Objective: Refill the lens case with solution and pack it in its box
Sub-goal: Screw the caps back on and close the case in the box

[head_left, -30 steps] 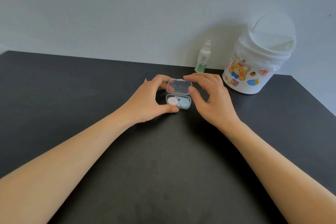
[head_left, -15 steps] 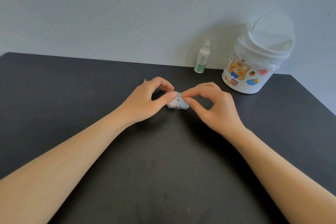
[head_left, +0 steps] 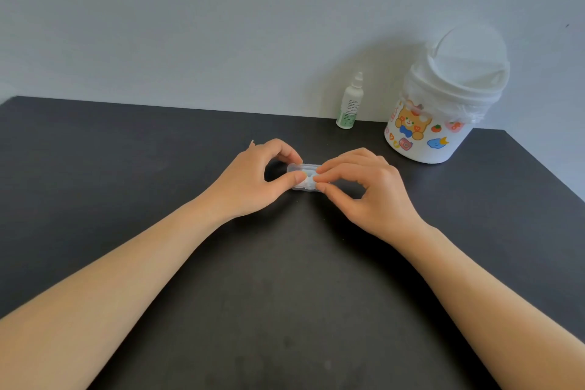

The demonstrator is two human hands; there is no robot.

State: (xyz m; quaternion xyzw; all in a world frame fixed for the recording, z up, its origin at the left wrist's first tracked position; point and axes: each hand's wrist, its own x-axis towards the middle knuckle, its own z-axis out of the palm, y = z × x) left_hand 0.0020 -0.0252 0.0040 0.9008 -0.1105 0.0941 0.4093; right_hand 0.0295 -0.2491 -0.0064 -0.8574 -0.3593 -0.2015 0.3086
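Observation:
A small clear plastic box lies on the black table with its lid down. Through the lid I make out the lens case inside, its white and pale blue caps blurred. My left hand pinches the box's left end between thumb and curled fingers. My right hand pinches the right end, fingertips on the lid and thumb at the front edge. The solution bottle, white with a green label and a capped tip, stands upright at the back by the wall.
A white swing-lid bin with cartoon stickers stands at the back right, beside the bottle. The table's right edge runs diagonally near it. A pale wall rises behind the table.
The box's lid stood open a second ago with the lens case showing inside. Both hands folded it down, and now the lid lies flat under my fingertips.

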